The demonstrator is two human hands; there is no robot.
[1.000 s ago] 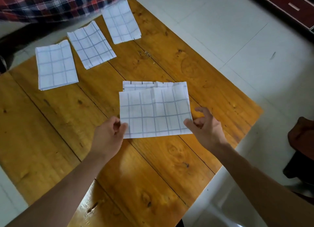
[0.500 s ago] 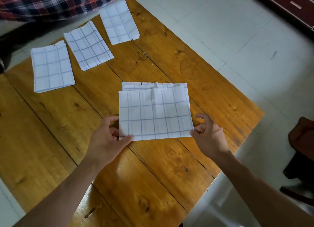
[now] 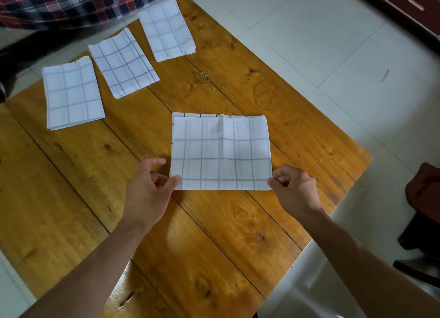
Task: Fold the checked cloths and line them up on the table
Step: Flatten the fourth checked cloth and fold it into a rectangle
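Four checked cloths lie on the wooden table (image 3: 83, 174) in front of me. Three of them are already folded small and sit in a slanting row toward the far left: the nearest folded cloth (image 3: 72, 93) by the left side, the middle folded cloth (image 3: 122, 64) just beyond it to the right, and the farthest folded cloth (image 3: 165, 30) up by the far edge. They sit close together with bare wood between them, none touching another.

The fourth cloth (image 3: 220, 153) is wider, folded over once, and lies in the middle of the table toward the right. Its upper layer sits a little short of the layer below, so a thin strip of the lower layer shows along the far edge.

My left hand (image 3: 148, 189) pinches the near left corner of this cloth between thumb and curled fingers. My right hand (image 3: 294, 189) pinches the near right corner the same way, fingers curled in. Both forearms reach in from the near side.

Beyond the far left edge of the table is a red and dark plaid fabric (image 3: 71, 0). White floor tiles (image 3: 333, 43) lie to the right.
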